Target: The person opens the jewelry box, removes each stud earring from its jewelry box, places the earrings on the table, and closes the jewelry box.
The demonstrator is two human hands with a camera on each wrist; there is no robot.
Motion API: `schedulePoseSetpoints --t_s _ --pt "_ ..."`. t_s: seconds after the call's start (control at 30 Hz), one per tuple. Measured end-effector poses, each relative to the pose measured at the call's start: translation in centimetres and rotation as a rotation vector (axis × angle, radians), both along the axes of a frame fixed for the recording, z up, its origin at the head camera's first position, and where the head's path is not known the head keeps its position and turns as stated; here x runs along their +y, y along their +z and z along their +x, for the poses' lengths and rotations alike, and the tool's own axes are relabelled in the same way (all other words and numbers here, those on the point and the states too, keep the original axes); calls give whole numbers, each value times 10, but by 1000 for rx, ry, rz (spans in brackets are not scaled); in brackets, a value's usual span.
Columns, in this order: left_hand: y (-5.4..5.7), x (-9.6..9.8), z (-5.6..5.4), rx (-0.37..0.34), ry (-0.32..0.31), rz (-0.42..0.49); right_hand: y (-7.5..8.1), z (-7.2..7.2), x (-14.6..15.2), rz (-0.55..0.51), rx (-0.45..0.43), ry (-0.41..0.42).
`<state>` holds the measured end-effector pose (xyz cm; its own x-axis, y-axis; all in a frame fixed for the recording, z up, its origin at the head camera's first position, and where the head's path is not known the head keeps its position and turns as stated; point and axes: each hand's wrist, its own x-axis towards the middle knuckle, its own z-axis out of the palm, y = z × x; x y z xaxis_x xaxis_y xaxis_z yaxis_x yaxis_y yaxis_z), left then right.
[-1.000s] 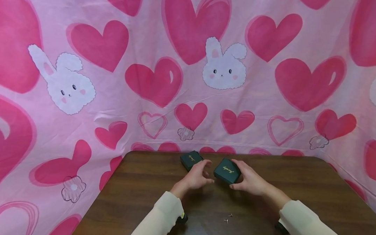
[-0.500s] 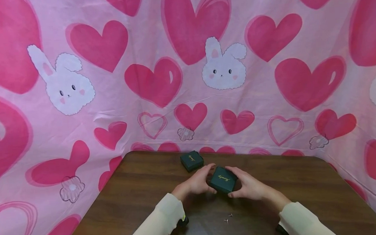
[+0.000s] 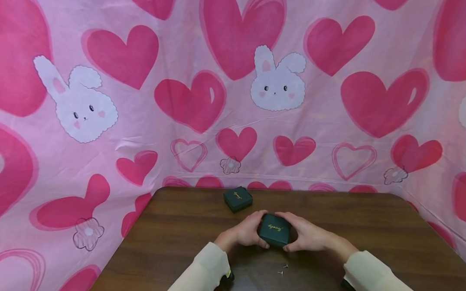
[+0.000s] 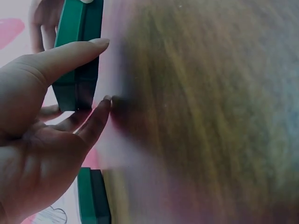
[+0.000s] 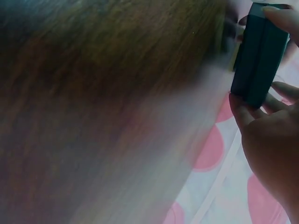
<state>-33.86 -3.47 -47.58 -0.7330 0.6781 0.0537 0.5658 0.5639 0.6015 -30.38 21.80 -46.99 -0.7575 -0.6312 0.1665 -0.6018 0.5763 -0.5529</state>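
Between both hands is a small dark green jewelry box (image 3: 275, 229) with gold script on its lid, its lid on. My left hand (image 3: 250, 230) grips its left side, thumb at the near edge and fingers round the far side. On the opposite side my right hand (image 3: 308, 232) holds it, thumb near the front corner. From the left wrist, the box (image 4: 77, 88) shows edge-on, raised over the table, with the left thumb across its side. The right wrist view has the box (image 5: 259, 60) between thumb and fingers.
Another green box (image 3: 238, 198) with gold script lies farther back, left of the hands. Two tiny pale pieces with thin posts, like stud earrings (image 3: 280, 273), lie on the brown wooden table (image 3: 174, 239) nearer me. Behind the table hangs a pink heart-print cloth (image 3: 239, 106).
The box has come toward me and slightly left, and turned a little. My left hand, apart from it a second ago, now grips its left side. The back box stays put.
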Motion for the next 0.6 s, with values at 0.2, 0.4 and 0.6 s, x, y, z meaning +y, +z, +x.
schedulePoseSetpoints --t_s 0.2,0.4,0.6 --pt "-3 3 4 -35 37 -35 -4 -1 0 64 -18 8" --pt "-3 3 6 -59 42 -40 -1 0 -5 99 -30 -49" --pt "-4 2 6 -95 46 -23 6 2 -16 154 27 -97"
